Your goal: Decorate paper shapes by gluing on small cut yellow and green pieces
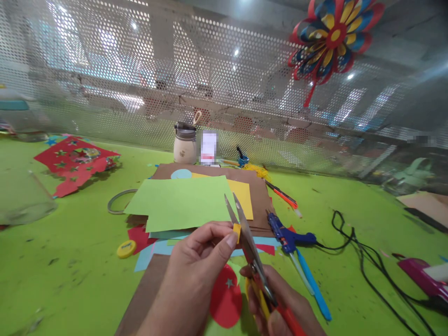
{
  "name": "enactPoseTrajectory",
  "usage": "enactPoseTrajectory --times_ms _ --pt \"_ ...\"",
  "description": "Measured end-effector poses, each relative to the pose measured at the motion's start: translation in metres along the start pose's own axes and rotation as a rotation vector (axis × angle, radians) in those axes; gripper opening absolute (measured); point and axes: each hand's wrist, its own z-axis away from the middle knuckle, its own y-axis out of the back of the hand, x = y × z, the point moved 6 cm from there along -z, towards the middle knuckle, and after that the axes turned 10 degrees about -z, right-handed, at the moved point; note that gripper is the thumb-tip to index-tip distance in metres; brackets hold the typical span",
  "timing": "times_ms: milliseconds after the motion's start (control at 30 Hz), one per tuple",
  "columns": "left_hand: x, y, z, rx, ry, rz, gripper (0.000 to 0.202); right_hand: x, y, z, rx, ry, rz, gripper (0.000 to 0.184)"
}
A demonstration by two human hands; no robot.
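Observation:
My left hand (199,270) pinches a small piece of yellow paper (237,232) between thumb and fingertips. In my right hand (280,298) is a pair of scissors (252,252) with red and yellow handles, its blades pointing away from me and slightly parted. The blades are right beside the yellow piece; whether they touch it I cannot tell. Below the hands lies a red paper oval (226,303) with a star shape on it. Beyond them, a light green sheet (185,200) rests on brown sheets (261,205) and a yellow sheet (245,198).
To the right lie a blue glue gun (287,235) with a black cord (364,261), a light blue pen-like stick (315,287) and an orange-and-black cutter (283,196). A yellow round disc (126,249), a tape ring (119,203) and red star-cut paper (75,163) lie left. A jar-like bottle (185,145) stands behind.

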Motion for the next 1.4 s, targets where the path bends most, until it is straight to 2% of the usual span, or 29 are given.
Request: enactPoseTrajectory --times_ms 167,600,933,1200,1400 --pt "0.000 0.000 -0.002 0.003 0.001 -0.008 0.016 -0.005 -0.003 0.003 -0.045 0.077 0.058 0.052" --pt "-0.001 -0.001 0.000 0.009 0.005 0.013 0.016 -0.019 -0.009 0.010 -0.042 0.163 0.092 0.066" --pt "0.001 0.001 0.000 0.017 -0.010 0.010 0.013 -0.023 -0.009 0.010 -0.022 0.179 0.115 0.063" --pt "0.000 0.001 -0.001 0.007 -0.011 0.019 0.013 -0.026 -0.013 0.013 -0.044 0.155 0.071 0.074" --pt "-0.001 0.000 0.001 -0.010 -0.019 0.011 0.012 -0.027 -0.013 0.013 -0.023 0.183 0.070 0.064"
